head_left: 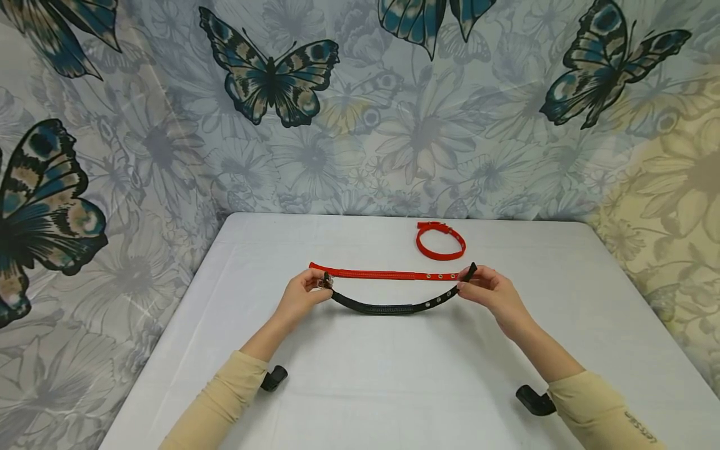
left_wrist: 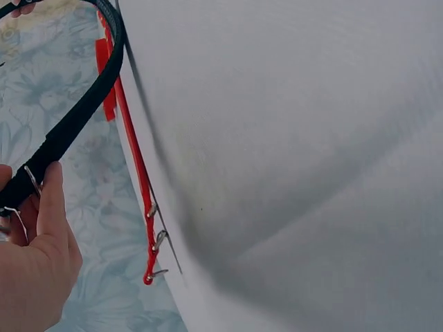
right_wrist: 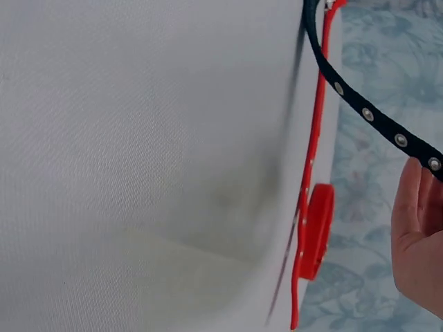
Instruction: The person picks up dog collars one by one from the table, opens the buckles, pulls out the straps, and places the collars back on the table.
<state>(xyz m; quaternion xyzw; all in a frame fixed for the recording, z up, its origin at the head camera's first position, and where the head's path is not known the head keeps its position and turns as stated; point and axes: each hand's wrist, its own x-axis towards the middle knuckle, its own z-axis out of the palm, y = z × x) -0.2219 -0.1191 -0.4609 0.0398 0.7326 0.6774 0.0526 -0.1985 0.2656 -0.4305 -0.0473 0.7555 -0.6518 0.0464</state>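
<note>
Sleeves [head_left: 222,400] nearest; left hand [head_left: 297,295] pinching black collar [head_left: 374,309] at buckle [head_left: 325,281], right hand [head_left: 499,299] other end. Collar's strung left-right, red strap [head_left: 382,274] roughly parallel, farther.

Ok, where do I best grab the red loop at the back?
I'd pinch the red loop by its near wall, coming from above: the band stands on edge around an open middle, so thumb and finger should straddle it, clearing the straight red strap in front.
</note>
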